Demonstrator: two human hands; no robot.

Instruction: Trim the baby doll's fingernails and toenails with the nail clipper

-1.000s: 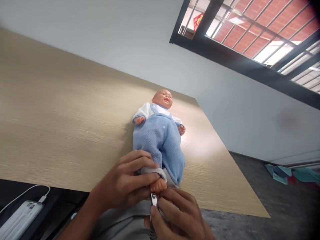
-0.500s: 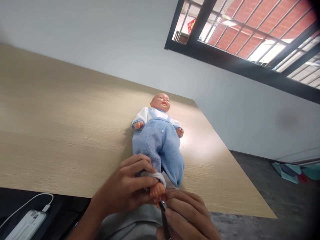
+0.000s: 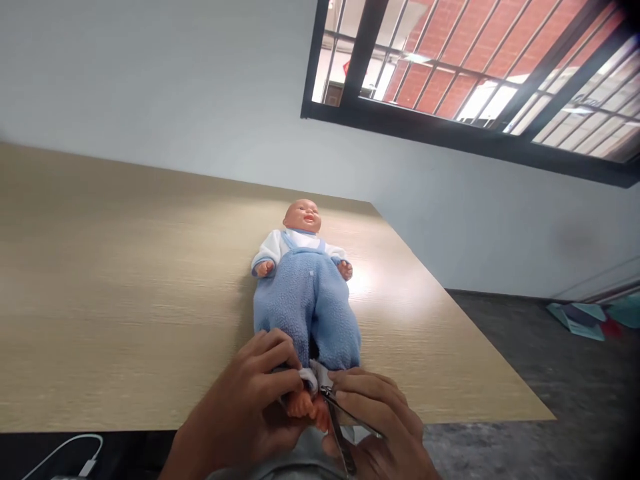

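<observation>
A baby doll (image 3: 305,280) in a white top and blue fleece overalls lies face up on the wooden table (image 3: 125,300), its feet toward me at the near edge. My left hand (image 3: 255,393) is closed round the white cuff (image 3: 309,378) and the orange-toned foot (image 3: 299,404) on the left. In my right hand (image 3: 380,413) is a metal nail clipper (image 3: 340,433), its lever raised and its head beside the doll's feet. Fingers partly hide the feet.
A white cable (image 3: 65,441) with a plug lies at the lower left below the table edge. A barred window (image 3: 440,123) is in the wall behind. Teal items (image 3: 583,320) rest on the dark floor at right.
The view has shifted, so the doll appears further left. The clipper's lever now stands apart from its body, and its head is a little higher against the feet.
</observation>
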